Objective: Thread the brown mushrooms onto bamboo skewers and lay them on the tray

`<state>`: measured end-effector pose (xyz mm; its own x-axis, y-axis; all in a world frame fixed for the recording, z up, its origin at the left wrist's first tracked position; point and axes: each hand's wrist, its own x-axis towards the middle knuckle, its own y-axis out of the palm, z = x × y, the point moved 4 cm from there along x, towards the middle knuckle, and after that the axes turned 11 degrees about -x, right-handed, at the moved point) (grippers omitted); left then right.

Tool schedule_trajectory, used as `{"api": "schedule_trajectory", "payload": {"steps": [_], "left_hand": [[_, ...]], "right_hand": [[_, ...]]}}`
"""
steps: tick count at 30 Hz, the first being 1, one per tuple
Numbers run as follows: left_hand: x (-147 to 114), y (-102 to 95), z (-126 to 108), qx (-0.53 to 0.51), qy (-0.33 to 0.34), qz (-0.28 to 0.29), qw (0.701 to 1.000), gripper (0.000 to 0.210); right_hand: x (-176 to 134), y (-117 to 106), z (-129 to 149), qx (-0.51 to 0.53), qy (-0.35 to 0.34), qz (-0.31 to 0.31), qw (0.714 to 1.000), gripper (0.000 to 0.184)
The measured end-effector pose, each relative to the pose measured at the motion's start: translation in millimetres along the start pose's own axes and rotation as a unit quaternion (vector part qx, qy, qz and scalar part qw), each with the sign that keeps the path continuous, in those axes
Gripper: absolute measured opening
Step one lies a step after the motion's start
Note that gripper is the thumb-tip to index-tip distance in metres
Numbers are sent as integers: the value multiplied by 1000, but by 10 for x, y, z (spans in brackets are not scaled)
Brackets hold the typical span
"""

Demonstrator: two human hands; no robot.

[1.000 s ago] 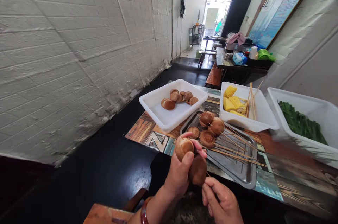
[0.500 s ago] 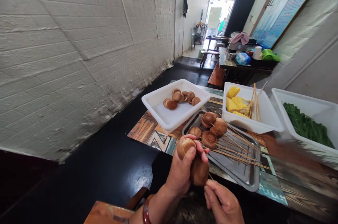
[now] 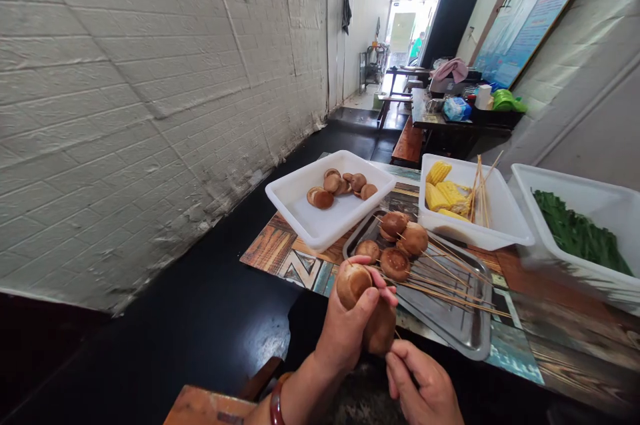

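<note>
Head – LH (image 3: 345, 328) w/ mushrooms (image 3: 379, 331), "Z" tabletop (image 3: 273, 241)

Left hand (image 3: 344, 326): holding two mushrooms (image 3: 351, 283)
Right hand (image 3: 423, 378): pinching their stick (image 3: 397, 334)
Tray (image 3: 467, 328): skewered mushrooms (image 3: 395, 265)
Left tub (image 3: 313, 235): loose mushrooms (image 3: 321, 199)
Middle tub (image 3: 475, 236): corn (image 3: 445, 195), sticks (image 3: 480, 191)
Right tub (image 3: 605, 205): greens (image 3: 577, 228)

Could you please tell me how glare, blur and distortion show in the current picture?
In the head view, daylight washes out the far doorway, and glare whitens a patch of the black floor; also in the head view, the near side of the tub of greens looks smeared, the left wall seems stretched by a wide lens, and the left hand and right hand look fairly sharp.
</note>
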<state>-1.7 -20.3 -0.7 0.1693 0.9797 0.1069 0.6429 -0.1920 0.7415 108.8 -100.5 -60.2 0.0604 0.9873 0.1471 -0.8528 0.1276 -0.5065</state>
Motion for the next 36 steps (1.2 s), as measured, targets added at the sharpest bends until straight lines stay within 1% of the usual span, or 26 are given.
{"api": "schedule_trajectory", "payload": {"steps": [4,7,11,15,18,20,22,25,28,30,32,36], "left_hand": [[-8,1,52,-24,-22,-23,999,36],[-20,-13,90,-31,-40,-32,998,44],[-25,-36,141,-35,-64,-46,996,53],[2,-51,177,-12,-75,-64,995,46],[30,-48,183,4,-67,-53,996,40],[40,-49,180,5,-62,-42,997,40],[41,-56,178,3,-64,-35,997,43],[34,-79,176,-15,-73,-39,996,52],[38,-92,162,-27,-57,-48,997,59],[46,-82,149,-24,-38,-44,998,56],[56,-64,141,-26,-27,-39,999,48],[68,-51,139,-42,-24,-54,997,34]], "right_hand": [[-29,56,-49,35,62,22,997,46],[-19,49,-43,42,77,25,996,47],[19,8,-7,33,62,15,997,43],[48,-33,6,4,33,5,999,39],[67,-62,12,-18,2,-2,1000,35],[81,-69,8,-19,-4,3,1000,34],[93,-73,8,-16,-5,8,1000,33],[108,-88,20,-21,-12,-3,1000,33],[114,-93,41,-31,-23,-4,999,31],[113,-92,64,-42,-38,0,998,30],[111,-100,99,-61,-60,-6,996,28],[98,-119,154,-93,-92,-30,991,29]]}}
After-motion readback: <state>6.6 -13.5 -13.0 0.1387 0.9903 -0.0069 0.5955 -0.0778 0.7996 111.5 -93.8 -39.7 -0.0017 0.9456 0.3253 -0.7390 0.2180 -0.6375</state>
